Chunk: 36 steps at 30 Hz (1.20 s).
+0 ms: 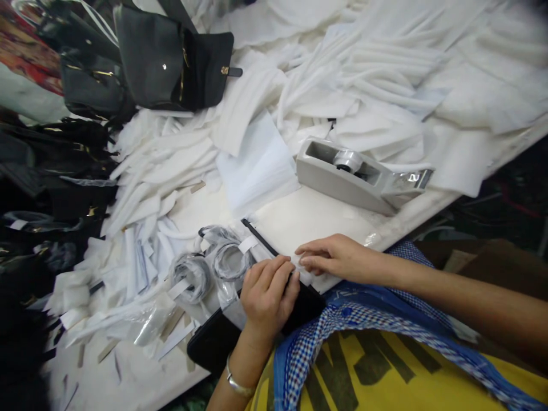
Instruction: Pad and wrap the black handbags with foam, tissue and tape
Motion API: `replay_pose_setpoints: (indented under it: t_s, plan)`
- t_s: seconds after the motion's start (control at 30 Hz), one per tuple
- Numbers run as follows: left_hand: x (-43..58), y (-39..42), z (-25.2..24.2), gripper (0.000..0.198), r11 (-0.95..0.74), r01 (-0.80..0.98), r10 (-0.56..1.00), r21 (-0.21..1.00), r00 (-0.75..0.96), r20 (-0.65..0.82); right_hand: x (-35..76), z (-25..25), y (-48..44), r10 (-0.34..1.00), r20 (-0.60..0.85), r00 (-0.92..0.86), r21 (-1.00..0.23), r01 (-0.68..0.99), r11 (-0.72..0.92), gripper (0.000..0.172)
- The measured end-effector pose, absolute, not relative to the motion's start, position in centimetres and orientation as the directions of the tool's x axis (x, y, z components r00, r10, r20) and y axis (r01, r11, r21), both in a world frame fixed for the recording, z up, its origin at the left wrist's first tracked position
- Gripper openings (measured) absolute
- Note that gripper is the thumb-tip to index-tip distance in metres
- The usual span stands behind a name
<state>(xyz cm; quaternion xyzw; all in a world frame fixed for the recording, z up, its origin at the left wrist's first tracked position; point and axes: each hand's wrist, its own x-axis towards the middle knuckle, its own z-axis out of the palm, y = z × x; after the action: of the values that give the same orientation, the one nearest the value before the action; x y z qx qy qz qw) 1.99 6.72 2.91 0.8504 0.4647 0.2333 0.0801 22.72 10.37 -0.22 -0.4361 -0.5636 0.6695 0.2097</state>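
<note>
Clenching the apparently unfinished black item (214, 341), the left grip (268, 292) lay near two already wrapped coils (202, 279), any hold by the right grip (336, 257) unclear.

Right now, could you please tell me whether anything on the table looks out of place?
White foam-like sheets lie in loose heaps, and stray strips litter the lower-left of the table, so it looks untidy; nothing looks damaged.

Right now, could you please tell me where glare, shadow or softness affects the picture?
Head view: glare on the clear plastic at lower left; black bags at the left edge sink into shadow; the black piece by the left hand shows little detail; white sheets look soft.
</note>
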Motion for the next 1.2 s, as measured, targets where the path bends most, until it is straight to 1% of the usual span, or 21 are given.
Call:
replay_pose_setpoints:
  t_s: [0.1, 0.17, 0.23, 0.3, 0.37, 0.4, 0.43, 0.53, 0.57, 0.6, 0.73, 0.8, 0.87, 0.93, 1.0, 1.03, 1.07, 1.1, 1.13, 1.17, 1.2]
  plan:
    - [2.4, 6.7, 2.6, 0.011, -0.536, 0.765, 0.837, 0.357, 0.427, 0.341, 22.9, 0.1, 7.3, 0.813, -0.267, -0.517, -0.963, 0.18, -0.202, 0.049]
    - [2.6, 6.7, 2.5, 0.01, -0.51, 0.777, 0.851, 0.369, 0.394, 0.347, 22.5, -0.1, 5.8, 0.84, -0.185, -0.51, -0.972, 0.224, -0.078, 0.048]
    - [2.8, 6.6, 2.5, 0.01, -0.492, 0.776, 0.861, 0.395, 0.366, 0.354, 22.2, -0.5, 4.7, 0.868, -0.088, -0.488, -0.948, 0.309, 0.078, 0.045]
    - [2.8, 6.5, 2.5, 0.01, -0.485, 0.762, 0.864, 0.429, 0.341, 0.371, 22.0, -1.0, 3.7, 0.891, 0.005, -0.454, -0.909, 0.369, 0.193, 0.055]
    - [2.8, 6.3, 2.5, 0.011, -0.481, 0.748, 0.863, 0.458, 0.31, 0.399, 21.8, -1.5, 2.9, 0.905, 0.071, -0.419, -0.881, 0.399, 0.254, 0.067]
    - [2.8, 6.2, 2.4, 0.011, -0.477, 0.744, 0.862, 0.469, 0.291, 0.414, 21.7, -1.7, 2.7, 0.912, 0.086, -0.401, -0.873, 0.41, 0.263, 0.067]
    - [2.8, 6.2, 2.2, 0.012, -0.472, 0.741, 0.861, 0.477, 0.271, 0.431, 21.6, -1.8, 2.4, 0.919, 0.091, -0.383, -0.869, 0.42, 0.261, 0.062]
    - [3.0, 6.1, 1.6, 0.013, -0.459, 0.749, 0.857, 0.478, 0.231, 0.461, 21.1, -2.2, 2.3, 0.932, 0.088, -0.352, -0.854, 0.455, 0.253, 0.031]
    - [3.2, 6.2, 1.4, 0.014, -0.459, 0.751, 0.854, 0.474, 0.227, 0.468, 20.9, -2.3, 2.4, 0.933, 0.097, -0.347, -0.845, 0.465, 0.262, 0.024]
    - [3.4, 6.2, 1.3, 0.014, -0.461, 0.753, 0.851, 0.47, 0.224, 0.475, 20.8, -2.3, 2.5, 0.932, 0.113, -0.344, -0.838, 0.471, 0.276, 0.022]
    - [3.6, 5.6, 2.5, 0.013, -0.464, 0.757, 0.829, 0.46, 0.188, 0.527, 20.8, -1.8, 2.5, 0.923, 0.139, -0.36, -0.859, 0.42, 0.293, 0.021]
    - [2.8, 4.1, 3.6, 0.018, -0.446, 0.774, 0.804, 0.449, 0.126, 0.581, 21.0, -1.1, 2.4, 0.932, 0.131, -0.338, -0.882, 0.39, 0.265, 0.035]
    - [0.8, 1.6, 4.4, 0.023, -0.372, 0.821, 0.76, 0.432, 0.003, 0.65, 21.3, -0.4, 2.4, 0.942, 0.165, -0.293, -0.875, 0.398, 0.277, 0.046]
    - [-2.2, -1.5, 4.3, 0.029, -0.204, 0.876, 0.69, 0.438, -0.189, 0.699, 21.4, 0.2, 2.6, 0.939, 0.225, -0.259, -0.85, 0.419, 0.319, 0.043]
    - [-5.4, -4.5, 3.2, 0.043, 0.026, 0.846, 0.626, 0.532, -0.429, 0.651, 21.2, 0.5, 3.1, 0.947, 0.224, -0.232, -0.867, 0.397, 0.302, 0.037]
    - [-6.9, -5.8, 2.3, 0.051, 0.13, 0.77, 0.611, 0.625, -0.559, 0.561, 21.1, 0.5, 3.4, 0.958, 0.192, -0.212, -0.891, 0.371, 0.261, 0.035]
    - [-8.1, -6.7, 1.5, 0.058, 0.197, 0.637, 0.619, 0.745, -0.67, 0.41, 20.9, 0.4, 3.6, 0.97, 0.15, -0.192, -0.915, 0.344, 0.21, 0.035]
    - [-8.9, -7.4, 0.6, 0.059, 0.216, 0.509, 0.641, 0.833, -0.717, 0.272, 20.6, 0.3, 3.9, 0.979, 0.106, -0.176, -0.935, 0.319, 0.158, 0.035]
    - [-9.4, -7.8, -0.3, 0.059, 0.231, 0.441, 0.669, 0.867, -0.719, 0.188, 20.4, 0.2, 4.0, 0.983, 0.064, -0.169, -0.947, 0.299, 0.114, 0.036]
    - [-9.6, -7.9, -1.0, 0.057, 0.229, 0.391, 0.694, 0.892, -0.708, 0.132, 20.3, 0.1, 4.2, 0.982, 0.031, -0.184, -0.954, 0.289, 0.084, 0.036]
    - [-9.5, -7.8, -1.6, 0.054, 0.218, 0.378, 0.709, 0.9, -0.695, 0.12, 20.2, 0.0, 4.3, 0.975, 0.01, -0.221, -0.953, 0.292, 0.076, 0.035]
